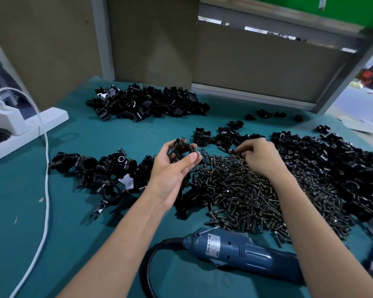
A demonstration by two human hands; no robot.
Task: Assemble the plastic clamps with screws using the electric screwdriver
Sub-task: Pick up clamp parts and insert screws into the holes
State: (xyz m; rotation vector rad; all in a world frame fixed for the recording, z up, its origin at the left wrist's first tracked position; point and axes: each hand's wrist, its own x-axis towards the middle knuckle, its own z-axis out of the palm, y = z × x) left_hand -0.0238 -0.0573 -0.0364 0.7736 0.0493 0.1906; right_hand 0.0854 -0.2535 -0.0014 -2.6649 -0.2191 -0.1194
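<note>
1. The left hand [174, 168] is raised palm-up. Its thumb and fingers curl round a black clamp [182, 149], held just above the desk.
2. The right hand [259, 158] lies knuckles-up at the far edge of the pile of screws [246, 194], fingers bent down into it. The fingertips blend into the dark heap, so it cannot be told whether they pinch a screw.
3. The blue electric screwdriver [243, 251] lies on its side nearest the person, untouched. Its bit end is hidden under the right forearm, and its black cord [150, 267] runs off the bottom edge.
4. Loose black clamp parts lie in a left heap [95, 168], a back heap [146, 103] and a right heap [342, 164], the last cut off by the frame.
5. The desk [84, 233] has a teal top. At its left stands a white power strip [30, 127] with a white cable [46, 168].
6. Brown panels [153, 39] stand behind the desk.
</note>
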